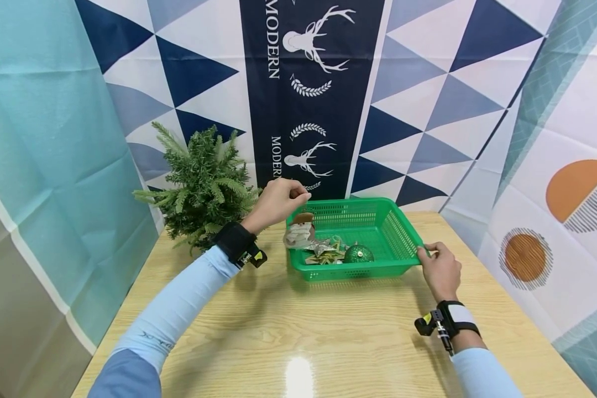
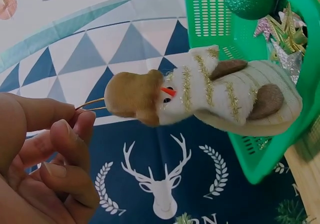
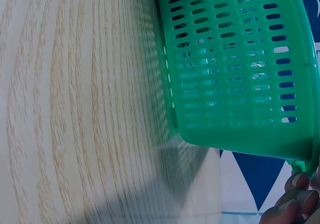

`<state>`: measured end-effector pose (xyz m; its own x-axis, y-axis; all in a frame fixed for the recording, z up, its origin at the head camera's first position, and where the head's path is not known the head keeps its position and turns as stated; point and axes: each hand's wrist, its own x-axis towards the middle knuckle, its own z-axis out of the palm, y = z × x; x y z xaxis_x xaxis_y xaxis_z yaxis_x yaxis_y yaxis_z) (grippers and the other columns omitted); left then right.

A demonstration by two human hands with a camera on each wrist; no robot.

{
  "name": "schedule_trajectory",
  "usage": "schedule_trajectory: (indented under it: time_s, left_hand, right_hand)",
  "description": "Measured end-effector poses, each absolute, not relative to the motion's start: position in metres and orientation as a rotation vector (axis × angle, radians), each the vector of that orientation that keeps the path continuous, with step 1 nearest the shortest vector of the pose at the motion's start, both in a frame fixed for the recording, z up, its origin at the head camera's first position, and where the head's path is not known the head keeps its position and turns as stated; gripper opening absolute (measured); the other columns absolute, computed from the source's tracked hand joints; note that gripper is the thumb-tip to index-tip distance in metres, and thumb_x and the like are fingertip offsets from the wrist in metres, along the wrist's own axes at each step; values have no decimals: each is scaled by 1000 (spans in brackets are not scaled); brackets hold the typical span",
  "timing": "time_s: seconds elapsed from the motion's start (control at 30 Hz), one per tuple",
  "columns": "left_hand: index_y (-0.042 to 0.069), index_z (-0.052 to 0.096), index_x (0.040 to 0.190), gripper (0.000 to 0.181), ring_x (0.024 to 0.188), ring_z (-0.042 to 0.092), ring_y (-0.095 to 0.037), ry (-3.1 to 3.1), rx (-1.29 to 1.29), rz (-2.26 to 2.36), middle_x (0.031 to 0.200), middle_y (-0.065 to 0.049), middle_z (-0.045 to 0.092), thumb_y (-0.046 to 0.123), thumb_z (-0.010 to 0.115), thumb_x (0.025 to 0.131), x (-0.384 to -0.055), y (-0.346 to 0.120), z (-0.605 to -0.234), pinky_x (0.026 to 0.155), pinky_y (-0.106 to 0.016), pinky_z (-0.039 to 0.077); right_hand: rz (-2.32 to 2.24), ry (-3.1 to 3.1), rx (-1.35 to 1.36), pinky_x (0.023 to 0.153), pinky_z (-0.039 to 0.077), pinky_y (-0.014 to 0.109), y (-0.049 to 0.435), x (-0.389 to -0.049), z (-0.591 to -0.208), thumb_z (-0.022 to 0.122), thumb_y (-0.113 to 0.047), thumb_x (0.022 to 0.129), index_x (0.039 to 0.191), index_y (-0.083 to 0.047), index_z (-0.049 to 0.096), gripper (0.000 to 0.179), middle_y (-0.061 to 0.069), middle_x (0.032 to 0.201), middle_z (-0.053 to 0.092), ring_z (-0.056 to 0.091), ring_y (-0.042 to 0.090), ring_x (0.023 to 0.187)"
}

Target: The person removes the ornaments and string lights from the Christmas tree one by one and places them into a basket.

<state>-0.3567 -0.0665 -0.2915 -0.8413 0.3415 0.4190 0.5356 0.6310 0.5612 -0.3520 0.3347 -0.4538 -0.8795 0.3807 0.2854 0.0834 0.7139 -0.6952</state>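
Note:
A plush snowman ornament (image 2: pixel 215 92) with a brown hat, orange nose and gold tinsel stripes hangs from a thin cord. My left hand (image 1: pixel 277 203) pinches that cord between thumb and fingertips, over the left end of a green plastic basket (image 1: pixel 348 271). In the head view the snowman overlaps the basket's left rim. My right hand (image 1: pixel 440 271) grips the basket's rim at its front right corner. Inside the basket lie a glittery green ball (image 1: pixel 359 254), a silver star (image 1: pixel 319 246) and gold star-shaped ornaments (image 1: pixel 328 257).
A small artificial fir tree (image 1: pixel 204 182) stands on the wooden table (image 1: pixel 278 326), left of the basket. Behind the table hangs a patterned cloth (image 1: pixel 313 99) with deer heads and triangles. Further cloths hang at both sides.

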Motion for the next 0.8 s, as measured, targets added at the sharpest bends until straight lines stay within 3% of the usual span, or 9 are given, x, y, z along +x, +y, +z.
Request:
schedule_trajectory:
  time_s: [0.37, 0.47, 0.8]
  left_hand:
    - [11, 77, 107, 19, 75, 60, -16, -2581, -720, -1038, 93, -5, 72, 23, 63, 106, -370, -53, -299, 82, -36, 47]
    - [10, 77, 107, 19, 74, 60, -16, -2584, -722, -1046, 95, -7, 72, 22, 63, 106, -373, -49, -303, 75, -35, 49]
    - [9, 77, 107, 19, 76, 61, -16, -2597, -680, -1049, 93, -2, 72, 22, 63, 105, -387, -35, -315, 72, -33, 49]
  right_hand:
    - [1002, -2511, -368, 56, 35, 37, 335, -349, -453, 58, -34, 104, 127, -4, 67, 39, 9, 77, 55, 48, 28, 69]
    - [1008, -2511, -366, 57, 36, 38, 334, -349, -453, 58, -35, 104, 127, -4, 67, 40, 9, 78, 55, 48, 28, 71]
    - [1006, -2488, -355, 56, 35, 37, 333, -348, -452, 60, -35, 104, 125, -4, 68, 38, 7, 74, 54, 48, 26, 68]
